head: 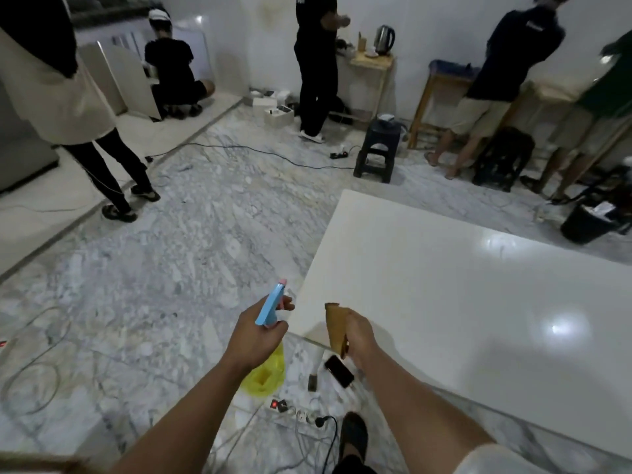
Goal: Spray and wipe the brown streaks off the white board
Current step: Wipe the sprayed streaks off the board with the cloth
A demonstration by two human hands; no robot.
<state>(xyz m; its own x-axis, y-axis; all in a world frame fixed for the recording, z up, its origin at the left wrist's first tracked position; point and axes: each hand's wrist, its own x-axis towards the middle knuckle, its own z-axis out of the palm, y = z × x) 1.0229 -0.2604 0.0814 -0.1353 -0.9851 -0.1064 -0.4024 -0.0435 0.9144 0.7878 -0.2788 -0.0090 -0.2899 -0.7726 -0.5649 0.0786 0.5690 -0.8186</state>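
A large glossy white board (461, 295) lies flat at the right, its near-left corner close to my hands. No brown streaks show on the part I can see; ceiling lights glare on it. My left hand (256, 333) grips a spray bottle (272, 304) with a blue head and pink nozzle tip, its yellow body hanging below the hand; the nozzle points up and away, left of the board's edge. My right hand (359, 336) holds a folded tan cloth (335, 325) just over the board's near-left corner.
Below my hands on the marble floor lie a black phone (338, 371), a power strip (294, 410) with cables, and my shoe (354, 436). Several people stand or crouch around the room. Dark stools (376, 148), a black bucket (586, 224) and wooden tables sit beyond the board.
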